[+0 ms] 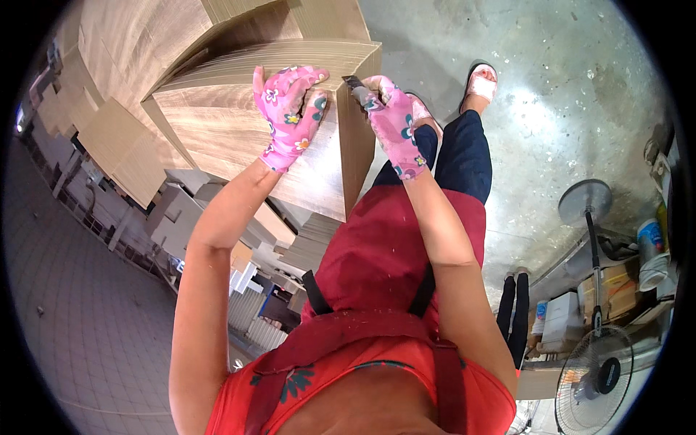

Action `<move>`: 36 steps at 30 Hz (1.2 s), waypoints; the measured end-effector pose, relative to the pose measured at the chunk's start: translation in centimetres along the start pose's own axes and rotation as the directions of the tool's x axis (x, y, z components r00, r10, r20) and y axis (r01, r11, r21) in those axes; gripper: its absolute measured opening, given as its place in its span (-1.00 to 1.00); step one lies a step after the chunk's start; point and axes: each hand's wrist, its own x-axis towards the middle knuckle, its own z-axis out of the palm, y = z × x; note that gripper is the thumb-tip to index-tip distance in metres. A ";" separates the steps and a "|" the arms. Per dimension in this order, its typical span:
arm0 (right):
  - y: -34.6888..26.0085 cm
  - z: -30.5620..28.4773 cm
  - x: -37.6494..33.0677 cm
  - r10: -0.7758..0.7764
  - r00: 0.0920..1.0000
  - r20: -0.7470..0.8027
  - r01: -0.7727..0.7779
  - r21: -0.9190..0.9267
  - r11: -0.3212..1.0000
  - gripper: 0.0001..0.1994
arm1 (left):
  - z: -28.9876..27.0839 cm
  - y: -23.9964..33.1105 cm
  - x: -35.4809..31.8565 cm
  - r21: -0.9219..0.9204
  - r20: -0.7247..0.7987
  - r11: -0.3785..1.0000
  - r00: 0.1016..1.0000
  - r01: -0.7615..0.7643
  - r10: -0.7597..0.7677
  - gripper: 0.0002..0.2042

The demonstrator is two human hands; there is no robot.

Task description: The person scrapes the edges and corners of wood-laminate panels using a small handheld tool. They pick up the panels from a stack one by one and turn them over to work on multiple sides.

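My left hand (286,119), in a pink flowered glove, rests on the near wood-grain board (210,119) of a stack, close to its corner. Its fingers are apart and hold nothing that I can see. At the stack's right side my right hand (397,127), gloved alike, is closed on a small flat scraper-like piece (353,83) with a dark tip. That tip points at the layered edge (355,141) of the stack, near the top corner; whether it touches cannot be made out. Many thin layers show along the stack's top.
More flat boards (119,148) lie at the left. To the right, a standing fan (594,377) has its round base (584,201) on the concrete floor (536,138). Beside it are cardboard boxes (616,290) and a white tub (655,270). Another person's dark-trousered legs (513,319) appear behind my right arm.
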 end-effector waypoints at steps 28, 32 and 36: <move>10.1 -7.1 17.6 0.298 0.954 0.016 -0.208 -0.679 0.704 -0.73 | -0.1 0.2 1.2 -0.016 0.086 0.999 0.996 0.028 -0.027 -0.75; 7.2 -3.9 13.1 0.195 0.979 -0.057 -0.201 -0.149 0.968 -0.79 | -0.9 0.1 0.7 0.033 0.049 0.997 0.997 0.065 -0.067 -0.74; 7.0 -2.8 12.2 -0.016 0.997 -0.079 -0.010 -0.322 0.947 -0.80 | -0.8 0.0 0.8 0.011 0.081 0.998 0.995 0.064 -0.065 -0.72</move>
